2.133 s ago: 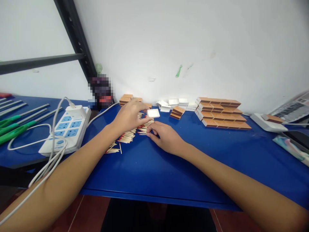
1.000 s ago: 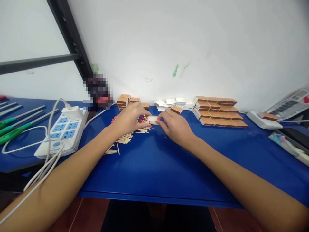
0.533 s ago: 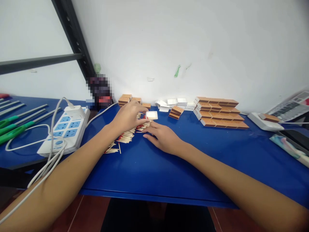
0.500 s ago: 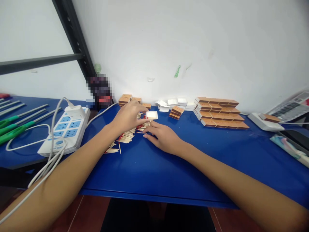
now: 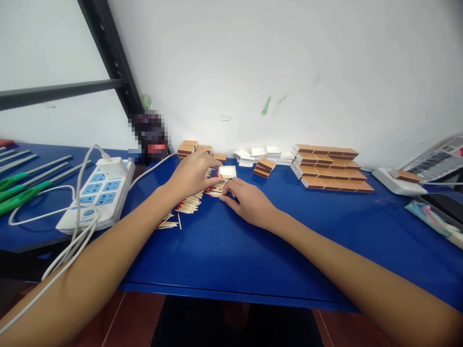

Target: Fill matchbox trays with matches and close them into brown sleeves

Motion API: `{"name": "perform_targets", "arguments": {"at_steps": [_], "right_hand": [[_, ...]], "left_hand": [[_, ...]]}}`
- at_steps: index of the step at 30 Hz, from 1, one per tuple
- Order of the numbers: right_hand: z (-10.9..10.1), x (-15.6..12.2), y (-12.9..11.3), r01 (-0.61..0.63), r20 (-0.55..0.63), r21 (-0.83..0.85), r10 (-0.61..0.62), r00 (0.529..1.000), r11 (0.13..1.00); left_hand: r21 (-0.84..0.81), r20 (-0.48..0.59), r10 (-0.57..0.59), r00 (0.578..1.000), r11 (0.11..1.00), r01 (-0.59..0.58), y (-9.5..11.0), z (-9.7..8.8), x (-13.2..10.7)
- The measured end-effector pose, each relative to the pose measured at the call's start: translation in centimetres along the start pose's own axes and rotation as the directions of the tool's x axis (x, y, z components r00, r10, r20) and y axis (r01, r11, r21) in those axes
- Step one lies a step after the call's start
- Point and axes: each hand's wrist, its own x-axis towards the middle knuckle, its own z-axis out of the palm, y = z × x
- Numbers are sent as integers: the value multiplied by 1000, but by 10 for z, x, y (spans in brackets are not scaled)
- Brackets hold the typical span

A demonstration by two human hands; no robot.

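Observation:
My left hand [image 5: 191,173] holds a small white matchbox tray [image 5: 227,171] by its near edge, just above a heap of red-tipped matches [image 5: 195,198] on the blue table [image 5: 224,246]. My right hand [image 5: 249,202] lies on the table right of the heap, its fingertips pinched together at the matches below the tray. What those fingers grip is too small to make out.
Stacks of brown matchboxes [image 5: 329,168] line the wall at the right, with white trays [image 5: 262,153] and more brown boxes [image 5: 190,147] beside them. A white power strip [image 5: 97,193] with cables lies at the left, past it green-handled tools [image 5: 21,185]. Devices sit far right.
A second ago both hands met at the tray. My right hand then dropped to the matches and has since crept a little closer to the tray. The left hand keeps the tray.

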Motion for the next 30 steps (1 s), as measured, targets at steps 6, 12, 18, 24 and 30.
{"name": "perform_targets", "arguments": {"at_steps": [6, 12, 18, 24, 30], "right_hand": [[-2, 0, -3, -15, 14, -6, 15, 1000, 1000], [-7, 0, -8, -46, 90, -96, 55, 994, 994], [-20, -1, 5, -16, -17, -164, 13, 1000, 986], [-29, 1, 23, -24, -214, -237, -28, 976, 971], [-28, 0, 22, 1, -234, -248, -61, 970, 969]], "left_hand": [[-8, 4, -6, 1000, 1000, 6, 0, 0, 0], [0, 14, -22, 1000, 1000, 22, 2, -2, 0], [6, 16, -8, 1000, 1000, 8, 1, -1, -1], [-79, 9, 40, 999, 996, -39, 9, 2, 1], [-154, -10, 38, 999, 987, -39, 13, 1, 2]]}}
